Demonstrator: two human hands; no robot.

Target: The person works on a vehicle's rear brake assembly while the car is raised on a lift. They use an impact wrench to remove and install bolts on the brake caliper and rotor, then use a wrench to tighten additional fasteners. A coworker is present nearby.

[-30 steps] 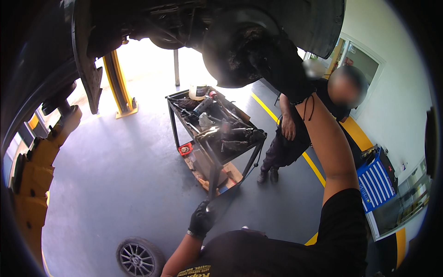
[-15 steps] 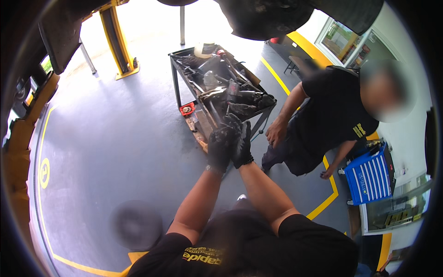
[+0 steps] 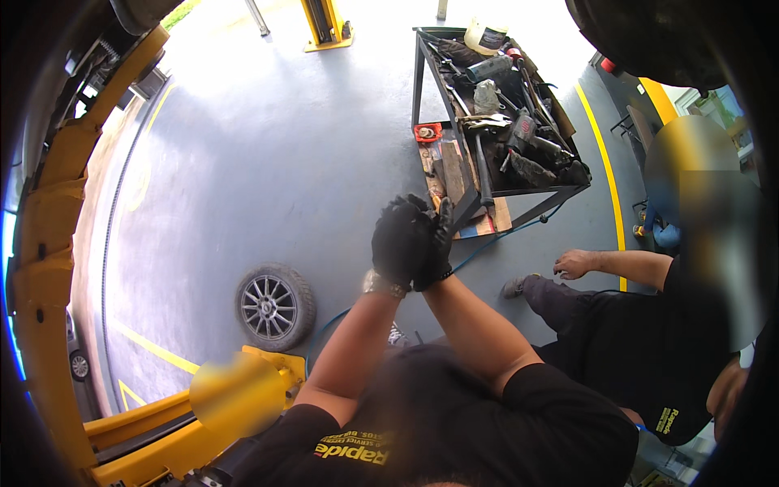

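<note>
Wheel (image 3: 270,307) on floor (image 3: 349,154), tool cart (image 3: 468,207) just ahead of gloved hands (image 3: 399,243)

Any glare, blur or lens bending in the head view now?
All in the head view: floor glares white toward the top; yellow metalwork curves along the left rim; a round blur covers part of the yellow beam, lower left; left hand and right hand merge in black gloves, muddying finger detail; wheel spokes look clear.

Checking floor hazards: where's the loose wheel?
Head view, left of centre: the wheel is on the floor, left of the left hand, just above the yellow bracket in frame.
</note>
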